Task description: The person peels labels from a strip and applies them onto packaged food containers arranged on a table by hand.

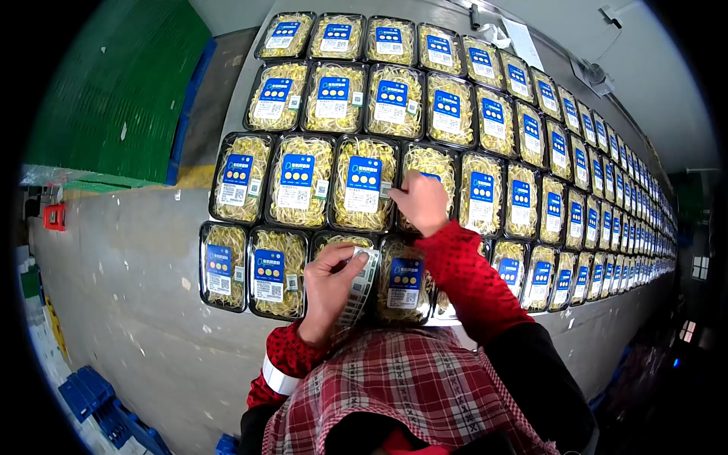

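Note:
My left hand (328, 284) pinches a sheet of small printed stickers (362, 284) between thumb and fingers, above the nearest row of packs. A tray of bean sprouts (345, 239) lies partly hidden beneath that hand and sheet. My right hand (423, 202) is curled, its thumb and finger at the edge of a small sticker (385, 189) on a bean sprout tray (356, 201) with a blue and white label. Behind my right hand, another tray (426, 161) is partly covered. Several trays at the left, such as a front one (278, 277), carry the same small sticker.
Long rows of wrapped black trays (485, 201) fill the table, stretching away to the right. Green stacked crates (121, 91) stand at the left. A red object (54, 217) and blue plastic pallets (106, 409) are on the concrete floor (144, 280).

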Action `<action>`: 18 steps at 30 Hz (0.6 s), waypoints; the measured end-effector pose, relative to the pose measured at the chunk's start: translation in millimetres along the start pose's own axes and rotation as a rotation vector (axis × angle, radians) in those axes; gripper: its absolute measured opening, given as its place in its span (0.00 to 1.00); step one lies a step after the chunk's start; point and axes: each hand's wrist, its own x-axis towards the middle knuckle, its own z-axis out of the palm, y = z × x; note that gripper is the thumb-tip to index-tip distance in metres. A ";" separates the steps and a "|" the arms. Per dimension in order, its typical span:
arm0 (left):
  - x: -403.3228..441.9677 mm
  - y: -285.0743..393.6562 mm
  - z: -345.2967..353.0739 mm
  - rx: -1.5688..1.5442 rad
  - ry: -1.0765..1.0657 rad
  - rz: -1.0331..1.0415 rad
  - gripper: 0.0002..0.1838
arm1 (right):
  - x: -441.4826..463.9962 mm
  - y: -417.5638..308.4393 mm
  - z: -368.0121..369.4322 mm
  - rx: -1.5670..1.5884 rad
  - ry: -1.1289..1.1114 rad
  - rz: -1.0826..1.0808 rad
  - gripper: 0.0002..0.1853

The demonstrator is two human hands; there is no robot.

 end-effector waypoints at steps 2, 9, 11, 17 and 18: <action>4.9 0.4 0.7 0.012 -0.001 -0.005 0.06 | -20.3 1.4 -20.8 0.433 -0.260 -0.205 0.11; 3.5 5.8 21.7 0.129 -0.187 0.007 0.04 | -59.5 6.1 -71.1 0.668 -0.572 -0.421 0.05; 0.7 2.6 31.3 0.158 -0.199 -0.010 0.06 | -64.4 12.3 -81.0 0.592 -0.521 -0.460 0.05; -5.4 -4.2 53.7 0.142 -0.236 -0.002 0.07 | -34.9 89.2 -57.7 0.632 0.002 0.290 0.09; -6.3 -5.7 56.3 0.172 -0.251 0.022 0.07 | -34.2 96.9 -42.7 0.616 0.032 0.253 0.09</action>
